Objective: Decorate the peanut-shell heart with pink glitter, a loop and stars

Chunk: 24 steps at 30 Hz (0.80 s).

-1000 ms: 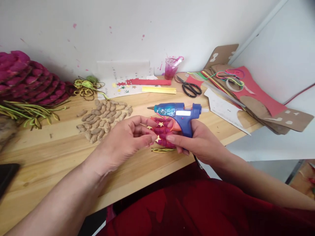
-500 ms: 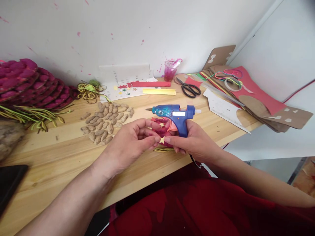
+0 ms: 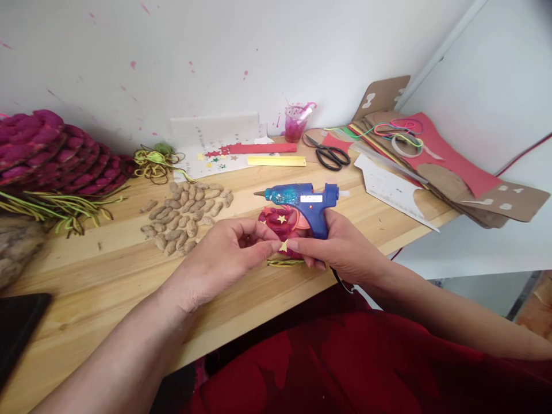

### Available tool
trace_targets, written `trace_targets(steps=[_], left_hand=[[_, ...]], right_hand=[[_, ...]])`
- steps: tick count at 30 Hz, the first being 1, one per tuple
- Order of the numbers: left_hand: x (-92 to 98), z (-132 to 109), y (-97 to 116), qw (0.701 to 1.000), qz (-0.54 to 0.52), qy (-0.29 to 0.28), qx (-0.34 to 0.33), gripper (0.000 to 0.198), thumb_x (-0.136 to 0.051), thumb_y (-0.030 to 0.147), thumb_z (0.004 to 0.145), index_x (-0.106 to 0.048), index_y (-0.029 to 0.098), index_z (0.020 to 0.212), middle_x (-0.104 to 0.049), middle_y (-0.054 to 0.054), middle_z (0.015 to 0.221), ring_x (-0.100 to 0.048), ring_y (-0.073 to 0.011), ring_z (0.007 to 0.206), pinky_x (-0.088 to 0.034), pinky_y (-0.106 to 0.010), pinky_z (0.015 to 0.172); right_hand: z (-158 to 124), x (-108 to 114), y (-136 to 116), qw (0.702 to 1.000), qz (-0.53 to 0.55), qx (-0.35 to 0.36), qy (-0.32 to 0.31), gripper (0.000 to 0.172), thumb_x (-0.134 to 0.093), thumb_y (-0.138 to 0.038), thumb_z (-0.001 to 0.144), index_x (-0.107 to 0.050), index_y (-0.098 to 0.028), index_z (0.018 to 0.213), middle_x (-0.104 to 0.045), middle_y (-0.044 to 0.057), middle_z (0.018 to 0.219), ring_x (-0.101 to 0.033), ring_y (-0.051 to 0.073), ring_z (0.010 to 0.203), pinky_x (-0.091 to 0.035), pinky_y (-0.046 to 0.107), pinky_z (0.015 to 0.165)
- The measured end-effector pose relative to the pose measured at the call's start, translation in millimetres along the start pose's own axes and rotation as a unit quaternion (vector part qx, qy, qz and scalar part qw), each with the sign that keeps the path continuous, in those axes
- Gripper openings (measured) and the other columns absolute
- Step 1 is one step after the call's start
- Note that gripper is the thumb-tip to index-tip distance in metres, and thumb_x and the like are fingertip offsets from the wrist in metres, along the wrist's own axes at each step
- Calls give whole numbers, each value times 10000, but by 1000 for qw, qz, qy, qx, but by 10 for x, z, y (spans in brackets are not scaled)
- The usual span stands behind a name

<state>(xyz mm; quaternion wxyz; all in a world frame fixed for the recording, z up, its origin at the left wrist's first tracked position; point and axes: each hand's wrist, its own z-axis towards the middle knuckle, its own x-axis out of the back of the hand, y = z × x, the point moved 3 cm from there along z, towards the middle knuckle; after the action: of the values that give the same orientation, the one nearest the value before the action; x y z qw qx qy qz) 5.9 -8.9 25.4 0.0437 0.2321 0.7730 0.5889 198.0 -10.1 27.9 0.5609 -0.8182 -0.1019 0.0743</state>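
Observation:
My right hand (image 3: pixel 345 247) is closed around the handle of a blue hot glue gun (image 3: pixel 318 213), whose nozzle points left. Its thumb tip also touches a small yellow star (image 3: pixel 283 246). On the star's other side, the thumb and forefinger of my left hand (image 3: pixel 233 247) pinch its edge. Behind the star is a magenta, bumpy peanut craft (image 3: pixel 276 223) bearing a few yellow and red stars, with a yellow-green yarn fringe (image 3: pixel 284 263) at its bottom. The glue gun and my fingers hide part of this craft.
Loose peanuts (image 3: pixel 185 215) lie left of my hands. Behind are a red paper strip (image 3: pixel 263 148), a yellow strip (image 3: pixel 276 161), black scissors (image 3: pixel 332 158) and a pink-stained cup (image 3: pixel 295 123). Large magenta peanut crafts (image 3: pixel 64 152) stand at left; cardboard and red paper (image 3: pixel 466 158) at right.
My left fingers have drawn back and curled in, uncovering more of the magenta craft and a red star on it. The right hand keeps its hold on the glue gun.

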Motion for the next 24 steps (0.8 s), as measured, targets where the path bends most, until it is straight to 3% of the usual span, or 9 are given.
trace_targets(steps=[6, 16, 24], left_hand=[[-13, 22, -65, 999, -23, -21, 35, 210, -758, 395, 812, -735, 193, 867, -643, 27, 662, -508, -91, 556, -369, -200, 484], [-30, 30, -62, 999, -19, -22, 37, 183, -740, 371, 812, -710, 191, 811, -578, 45, 591, -464, -84, 522, -331, -196, 465], [162, 59, -117, 995, 73, 18, 61, 273, -726, 462, 813, -751, 191, 833, -587, 32, 643, -427, -87, 539, -300, -224, 488]], right_hand=[[9, -18, -3, 1000, 14, 12, 1, 354, -849, -253, 734, -590, -167, 959, -598, -78, 535, -491, 69, 436, -379, 173, 392], [5, -40, 0, 1000, 17, -5, 6, 381, -857, -236, 727, -576, -176, 978, -618, -75, 570, -508, 69, 449, -390, 170, 398], [42, 160, 38, 997, -19, 69, 20, 297, -719, -467, 913, -612, -190, 893, -583, -53, 531, -459, 70, 431, -342, 185, 399]])
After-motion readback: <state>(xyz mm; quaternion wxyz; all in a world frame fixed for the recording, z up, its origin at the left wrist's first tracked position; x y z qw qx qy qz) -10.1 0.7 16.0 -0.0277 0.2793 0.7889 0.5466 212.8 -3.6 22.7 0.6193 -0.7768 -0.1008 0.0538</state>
